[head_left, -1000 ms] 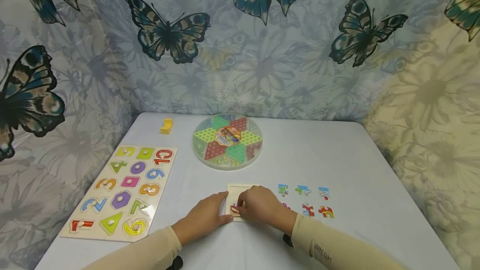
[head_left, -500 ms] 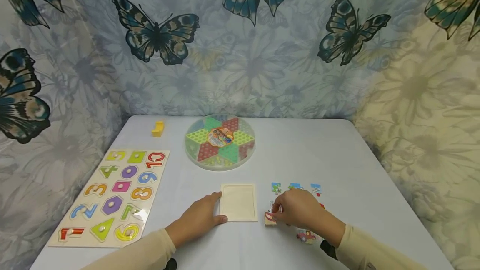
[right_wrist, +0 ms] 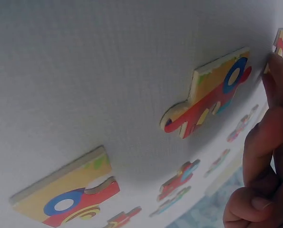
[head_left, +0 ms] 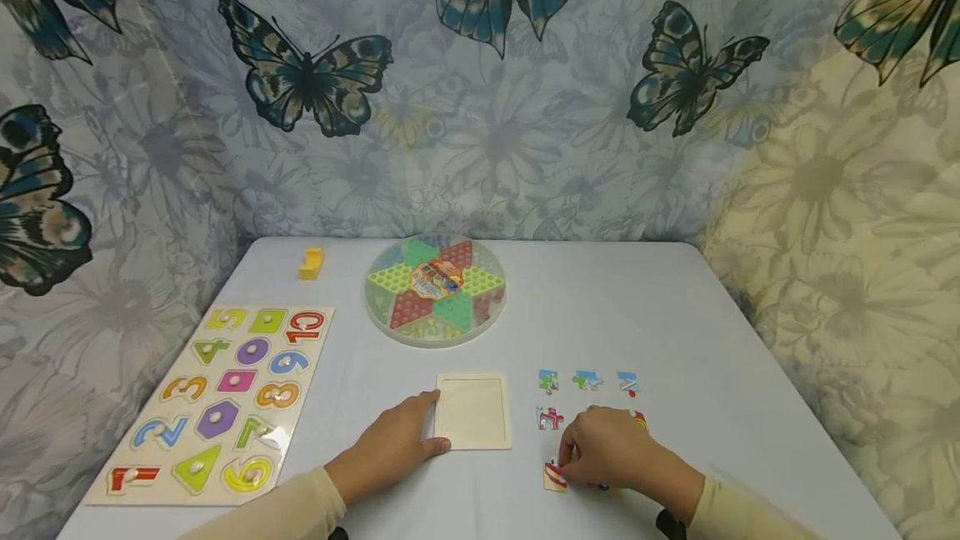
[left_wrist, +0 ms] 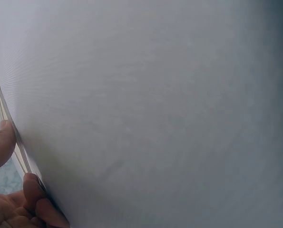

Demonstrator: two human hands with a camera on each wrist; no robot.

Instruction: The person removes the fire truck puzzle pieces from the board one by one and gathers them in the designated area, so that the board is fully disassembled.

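Note:
A small square wooden puzzle frame [head_left: 472, 412] with a bare pale middle lies on the white table. My left hand [head_left: 388, 442] rests at its left side, forefinger by the upper corner and thumb by the lower one. To the frame's right, my right hand [head_left: 611, 450] pinches a red-and-tan jigsaw piece [head_left: 555, 477] down at the table. The same piece [right_wrist: 282, 40] shows partly behind the fingertips in the right wrist view. Close to that hand lie a piece with a blue wheel [right_wrist: 222, 88] and a second wheeled piece [right_wrist: 67, 192].
More jigsaw pieces lie in rows, among them a blue-green piece [head_left: 587, 380] and a pink-red piece [head_left: 550, 418]. A number-and-shape board [head_left: 217, 407] lies at left. Behind are a round clear-lidded star game board [head_left: 435, 290] and a yellow block [head_left: 311, 263].
My right hand has carried the piece out of the frame, rightward and then nearer to me beside the other pieces. The left hand stays at the frame. The head view has shifted slightly.

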